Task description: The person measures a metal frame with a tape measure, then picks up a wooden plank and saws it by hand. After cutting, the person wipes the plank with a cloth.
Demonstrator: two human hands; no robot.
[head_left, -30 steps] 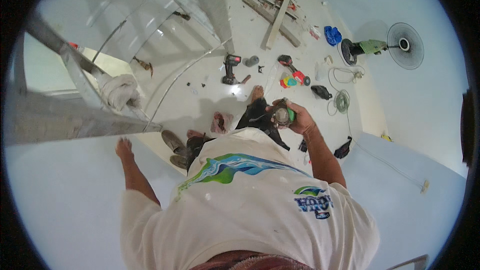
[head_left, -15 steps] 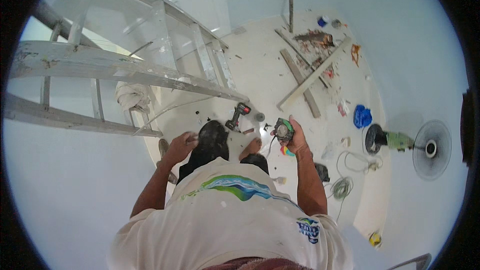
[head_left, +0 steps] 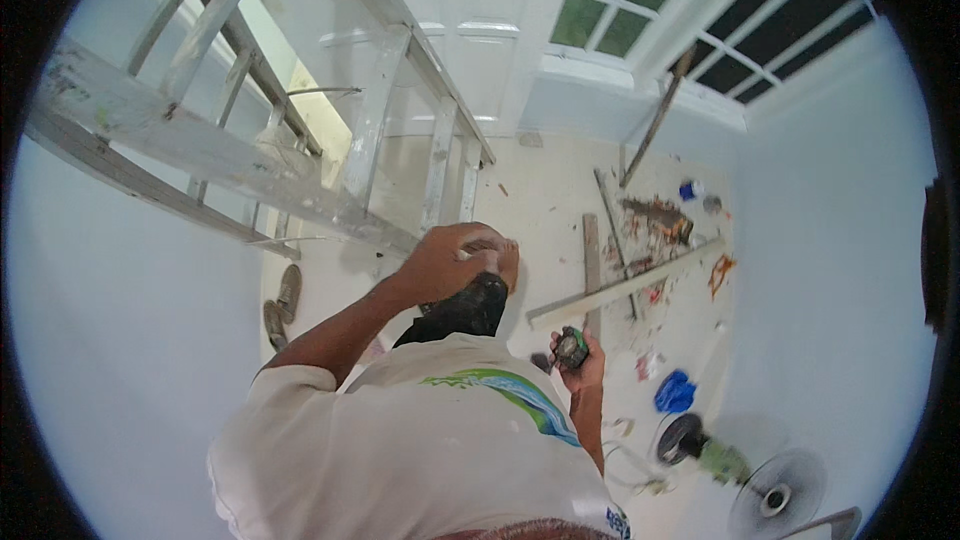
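My right hand (head_left: pixel 586 361) grips a small green and black power tool (head_left: pixel 571 348) with a round grey face, held low to the right of my body. In front of me my left hand (head_left: pixel 455 262) is closed, fingers curled in above my black-trousered knee (head_left: pixel 470 308). Whatever its fingers may hold is hidden. Just beyond that hand stands the paint-spattered metal ladder (head_left: pixel 225 165).
Wooden boards (head_left: pixel 625 285) and broken debris (head_left: pixel 660 220) lie on the pale floor ahead right. A blue plastic bag (head_left: pixel 675 392) and a fan (head_left: pixel 775 498) are at the right. Shoes (head_left: pixel 287 295) sit by the left wall.
My view has swung toward the door and windows. My left hand has risen and moved forward and right. The power tool stays in my right hand, and the drill on the floor is out of sight.
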